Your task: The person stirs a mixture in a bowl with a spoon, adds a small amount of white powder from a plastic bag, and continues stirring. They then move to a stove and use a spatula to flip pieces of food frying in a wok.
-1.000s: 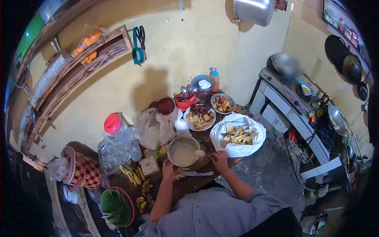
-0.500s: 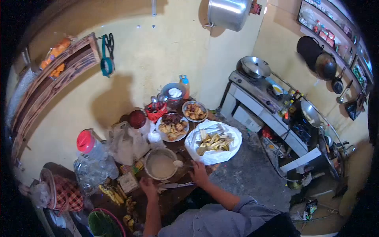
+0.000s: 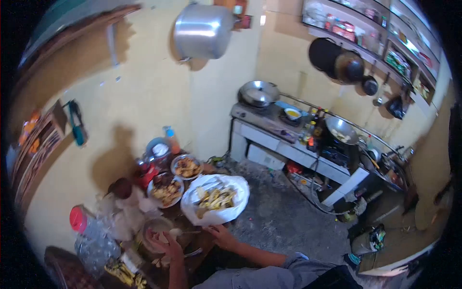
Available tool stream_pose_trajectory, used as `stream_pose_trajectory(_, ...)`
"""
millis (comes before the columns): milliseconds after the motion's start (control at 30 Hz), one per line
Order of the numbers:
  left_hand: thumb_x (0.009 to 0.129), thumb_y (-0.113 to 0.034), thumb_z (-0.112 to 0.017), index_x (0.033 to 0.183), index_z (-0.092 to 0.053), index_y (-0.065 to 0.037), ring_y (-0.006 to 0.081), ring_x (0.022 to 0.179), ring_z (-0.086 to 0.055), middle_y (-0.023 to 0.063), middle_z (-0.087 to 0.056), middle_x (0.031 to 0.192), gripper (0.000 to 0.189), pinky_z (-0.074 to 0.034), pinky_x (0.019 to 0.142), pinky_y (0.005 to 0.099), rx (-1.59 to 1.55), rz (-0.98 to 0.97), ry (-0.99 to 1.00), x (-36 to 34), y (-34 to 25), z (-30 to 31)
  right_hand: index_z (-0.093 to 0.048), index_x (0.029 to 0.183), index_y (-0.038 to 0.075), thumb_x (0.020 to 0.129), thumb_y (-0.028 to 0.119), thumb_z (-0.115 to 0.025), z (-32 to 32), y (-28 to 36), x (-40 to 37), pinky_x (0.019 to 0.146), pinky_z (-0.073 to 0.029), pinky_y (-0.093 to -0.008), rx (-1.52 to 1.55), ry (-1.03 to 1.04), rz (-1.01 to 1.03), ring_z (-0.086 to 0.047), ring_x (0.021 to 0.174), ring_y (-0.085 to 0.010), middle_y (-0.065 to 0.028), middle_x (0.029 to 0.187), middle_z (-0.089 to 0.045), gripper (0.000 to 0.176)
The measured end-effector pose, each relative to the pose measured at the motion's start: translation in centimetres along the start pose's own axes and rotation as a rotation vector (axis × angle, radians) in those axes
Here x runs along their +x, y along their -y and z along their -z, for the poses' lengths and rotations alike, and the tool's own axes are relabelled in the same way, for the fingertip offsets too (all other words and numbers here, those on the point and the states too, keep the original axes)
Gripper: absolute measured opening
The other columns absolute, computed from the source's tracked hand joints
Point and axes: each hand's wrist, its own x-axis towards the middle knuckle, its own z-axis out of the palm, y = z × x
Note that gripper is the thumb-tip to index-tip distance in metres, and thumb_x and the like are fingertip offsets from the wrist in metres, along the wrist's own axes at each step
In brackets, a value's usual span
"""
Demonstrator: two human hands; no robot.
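Observation:
My left hand (image 3: 166, 244) reaches over the batter bowl (image 3: 153, 225), fingers apart and pointing down into it, covering much of the batter. Whatever lies under the fingertips is hidden. At the bowl's right rim rests the pale, batter-coated head of a spoon (image 3: 175, 232). Its handle runs right to my right hand (image 3: 221, 236), whose fingers appear closed on the end. Just beyond that hand, a white plastic bag (image 3: 192, 216) spreads open around yellowish banana peels (image 3: 216, 198). A knife (image 3: 193, 252) lies on the table between my forearms.
Behind the bowl stand a plate of fried food (image 3: 166, 190), a second bowl of fried pieces (image 3: 187, 167) and a red-lidded jar (image 3: 79, 219). Bananas (image 3: 118, 272) lie front left. Across the floor is a stove counter with a wok (image 3: 340, 131) and a lidded pan (image 3: 259, 93).
The view has swung right and up, so everything sits further left. My left hand has moved from the table before the bowl to over it. My right hand stays by the spoon.

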Motion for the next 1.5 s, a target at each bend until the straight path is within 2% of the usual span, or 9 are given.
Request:
stream_pose_trajectory(233,0.079,-0.005,-0.050,0.114,-0.037,0.001,0.0233,0.092,-0.044,0.0133,-0.044,0.106,0.039,-0.036,0.080,0.0333,-0.345,-0.057,0.350,-9.9,-9.2,-14.5,-0.063,0.093,0.010,0.074,0.025,-0.063,15.0,-10.8,-14.1,0.084,-0.041,-0.0380,-0.110,-0.179,-0.314,-0.053,0.096,-0.0286,-0.0126,0.097,-0.057,0.024)
stream_pose_trajectory(400,0.072,0.001,-0.059,0.114,-0.039,0.000,0.0160,0.070,-0.050,0.0097,-0.049,0.091,0.046,-0.042,0.066,0.0282,-0.413,-0.137,0.830,-17.7,-17.0,-22.6,-0.066,0.077,0.009,0.071,0.059,-0.052,21.8,-22.3,-34.9,0.069,-0.045,-0.0387,-0.214,0.259,-1.190,-0.059,0.078,-0.0287,-0.0116,0.080,-0.063,0.053)
stream_pose_trajectory(533,0.069,-0.010,-0.065,0.119,-0.037,-0.001,0.0249,0.076,-0.055,0.0156,-0.052,0.096,0.058,-0.045,0.070,0.0327,-0.160,-0.210,1.187,-24.1,-13.6,-28.9,-0.065,0.089,0.013,0.064,0.015,-0.064,21.7,-25.2,-56.1,0.075,-0.048,-0.0413,-0.322,0.233,-1.763,-0.057,0.093,-0.0272,-0.0095,0.102,-0.059,0.025)
stream_pose_trajectory(667,0.068,-0.035,-0.064,0.119,-0.039,0.002,0.0412,0.106,-0.046,0.0296,-0.046,0.114,0.068,-0.039,0.088,0.0412,0.157,-0.078,1.683,-29.5,-3.4,-34.1,-0.067,0.088,0.018,0.069,0.025,-0.057,23.1,-19.2,-67.3,0.069,-0.049,-0.0394,-0.453,0.561,-1.210,-0.058,0.087,-0.0267,-0.0073,0.096,-0.062,0.022)
stream_pose_trajectory(1000,0.065,-0.031,-0.063,0.098,-0.058,-0.002,0.0340,0.097,-0.054,0.0191,-0.058,0.101,0.044,-0.043,0.083,0.0412,0.597,0.171,1.889,-34.7,2.5,-41.0,-0.063,0.096,0.010,0.066,0.038,-0.062,16.9,-38.2,-68.2,0.081,-0.045,-0.0402,-0.053,0.284,-1.573,-0.057,0.094,-0.0303,-0.0146,0.100,-0.060,0.042)
stream_pose_trajectory(1233,0.065,-0.030,-0.063,0.097,-0.060,-0.004,0.0331,0.096,-0.055,0.0174,-0.059,0.100,0.042,-0.044,0.082,0.0413,0.293,0.029,2.134,-34.8,3.0,-58.4,-0.054,0.113,0.012,0.072,0.043,-0.054,34.2,-48.2,-54.5,0.090,-0.040,-0.0353,-0.047,0.463,-1.570,-0.050,0.107,-0.0269,-0.0117,0.117,-0.051,0.051)
stream_pose_trajectory(1400,0.064,-0.030,-0.062,0.096,-0.061,-0.006,0.0325,0.095,-0.056,0.0163,-0.060,0.099,0.041,-0.045,0.081,0.0414,0.093,0.003,2.313,-37.7,4.3,-63.9,-0.060,0.099,0.011,0.071,0.038,-0.055,46.1,-58.3,-52.6,0.076,-0.046,-0.0405,-0.426,-0.136,-1.528,-0.057,0.092,-0.0311,-0.0137,0.099,-0.060,0.040)
stream_pose_trajectory(1433,0.065,-0.031,-0.059,0.093,-0.063,-0.010,0.0313,0.089,-0.058,0.0162,-0.061,0.095,0.036,-0.046,0.076,0.0409,0.789,-0.622,2.189,-41.5,1.9,-69.4,-0.061,0.095,0.011,0.069,0.032,-0.057,49.9,-58.4,-51.3,0.072,-0.047,-0.0406,-0.381,-0.446,-1.506,-0.058,0.086,-0.0325,-0.0155,0.094,-0.061,0.035)
stream_pose_trajectory(1500,0.069,-0.034,-0.052,0.094,-0.062,-0.008,0.0311,0.086,-0.059,0.0167,-0.060,0.096,0.037,-0.046,0.076,0.0417,0.678,-0.847,2.185,-41.6,-6.3,-75.3,-0.060,0.093,0.005,0.067,0.019,-0.061,57.7,-57.7,-47.8,0.070,-0.047,-0.0398,-0.459,-0.954,-1.386,-0.059,0.079,-0.0342,-0.0169,0.089,-0.061,0.030)
